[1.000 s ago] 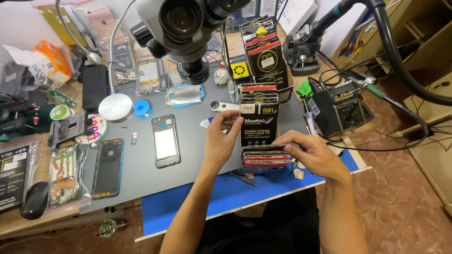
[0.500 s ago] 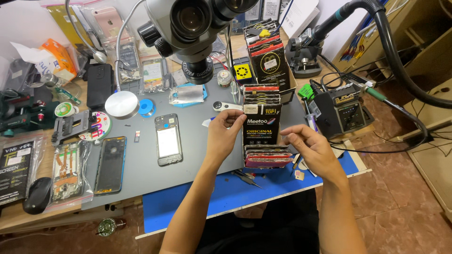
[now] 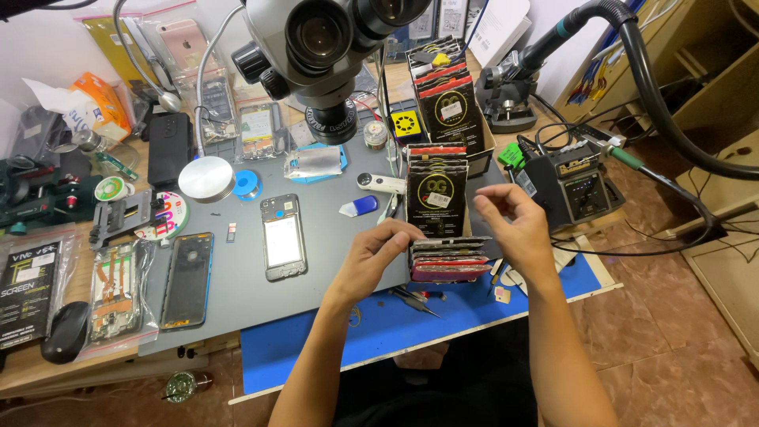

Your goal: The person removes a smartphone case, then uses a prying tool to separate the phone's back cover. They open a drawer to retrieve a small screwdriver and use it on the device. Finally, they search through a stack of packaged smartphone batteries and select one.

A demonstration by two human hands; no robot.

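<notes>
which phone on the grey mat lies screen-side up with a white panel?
The middle phone, with its white panel showing; the blue-edged phone to its left is dark.

A wooden worktop (image 3: 32,372) carries a grey mat (image 3: 253,308) and, along its near edge, a blue mat (image 3: 379,336). On the grey mat lie a phone frame with a white middle (image 3: 283,236), a dark phone with a blue rim (image 3: 187,278), a round silver disc (image 3: 205,179), a blue tape roll (image 3: 247,184) and a flat pile of slim packets (image 3: 449,259). Tweezers (image 3: 413,301) lie on the blue mat. At the worktop's left end sit a black mouse (image 3: 66,330) and a bagged phone frame (image 3: 113,289).
</notes>
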